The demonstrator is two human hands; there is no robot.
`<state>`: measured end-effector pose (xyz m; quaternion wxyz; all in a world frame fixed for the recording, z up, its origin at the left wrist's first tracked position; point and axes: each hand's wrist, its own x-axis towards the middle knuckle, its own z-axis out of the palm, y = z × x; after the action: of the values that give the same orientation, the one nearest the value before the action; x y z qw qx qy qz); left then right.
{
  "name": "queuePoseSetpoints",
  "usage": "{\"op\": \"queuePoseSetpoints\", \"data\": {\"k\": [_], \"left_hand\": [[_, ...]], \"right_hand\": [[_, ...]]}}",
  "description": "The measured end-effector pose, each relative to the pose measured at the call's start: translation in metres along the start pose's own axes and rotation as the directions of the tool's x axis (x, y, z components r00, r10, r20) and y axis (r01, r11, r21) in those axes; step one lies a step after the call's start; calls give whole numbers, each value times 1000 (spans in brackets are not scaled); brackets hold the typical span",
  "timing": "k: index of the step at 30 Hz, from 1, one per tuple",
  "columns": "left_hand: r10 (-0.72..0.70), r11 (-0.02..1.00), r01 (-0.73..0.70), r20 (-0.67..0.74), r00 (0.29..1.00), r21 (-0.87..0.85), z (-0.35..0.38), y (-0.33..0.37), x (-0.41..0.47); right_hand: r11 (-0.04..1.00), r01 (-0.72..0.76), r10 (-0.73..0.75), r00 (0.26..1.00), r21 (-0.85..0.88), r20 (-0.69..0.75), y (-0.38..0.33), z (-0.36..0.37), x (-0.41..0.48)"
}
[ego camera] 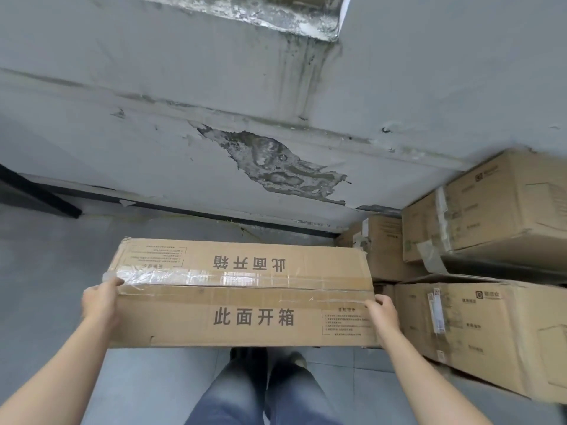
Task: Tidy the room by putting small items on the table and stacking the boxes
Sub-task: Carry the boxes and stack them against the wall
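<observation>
A long flat cardboard box (242,291), taped along its middle seam and printed with black characters, is held level in front of me above the floor. My left hand (99,302) grips its left end with the thumb over the top edge. My right hand (383,317) grips the right end the same way. The fingers under the box are hidden. A pile of similar cardboard boxes (478,326) stands to the right, close to the held box's right end.
More boxes are stacked higher at the right (497,207) and one behind (383,246). A stained, peeling grey wall (276,161) stands straight ahead. A dark table leg or frame (40,194) shows at far left. Grey tiled floor (55,271) lies left; my legs are below.
</observation>
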<state>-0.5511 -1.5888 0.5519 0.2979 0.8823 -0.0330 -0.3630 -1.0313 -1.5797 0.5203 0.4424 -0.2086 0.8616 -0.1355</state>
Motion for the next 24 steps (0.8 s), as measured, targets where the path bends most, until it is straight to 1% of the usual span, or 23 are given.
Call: {"op": "queuePoseSetpoints", "data": {"k": [6, 11, 14, 20, 24], "left_hand": [[-27, 998, 26, -9, 1000, -55, 18, 16, 17], [-28, 990, 33, 41, 999, -135, 34, 30, 28], [-55, 982, 67, 71, 996, -177, 49, 39, 36], [-63, 975, 70, 42, 997, -210, 111, 50, 79], [-9, 981, 18, 48, 999, -191, 174, 55, 110]], "right_hand": [[1000, -21, 21, 1000, 17, -9, -13, 3, 7], [999, -45, 45, 999, -10, -10, -22, 5, 26], [999, -41, 40, 999, -28, -17, -35, 6, 44], [1000, 17, -17, 1000, -8, 0, -73, 21, 101], [999, 44, -44, 999, 7, 32, -84, 34, 159]]}}
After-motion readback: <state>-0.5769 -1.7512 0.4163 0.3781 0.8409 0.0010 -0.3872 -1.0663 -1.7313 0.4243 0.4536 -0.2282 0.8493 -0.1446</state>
